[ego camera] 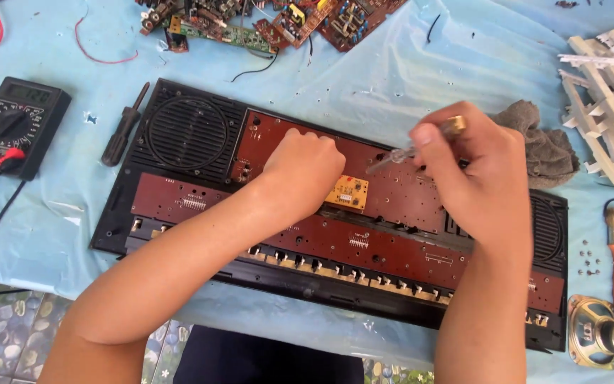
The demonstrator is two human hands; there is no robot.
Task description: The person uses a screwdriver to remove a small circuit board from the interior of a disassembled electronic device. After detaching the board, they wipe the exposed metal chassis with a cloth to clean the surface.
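Both hands work over the circuit board: left hand fisted empty, right hand gripping a screwdriver.

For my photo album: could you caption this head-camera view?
Right hand works a clear-handled screwdriver on a reddish circuit board in an opened black keyboard case; left hand steadies it.
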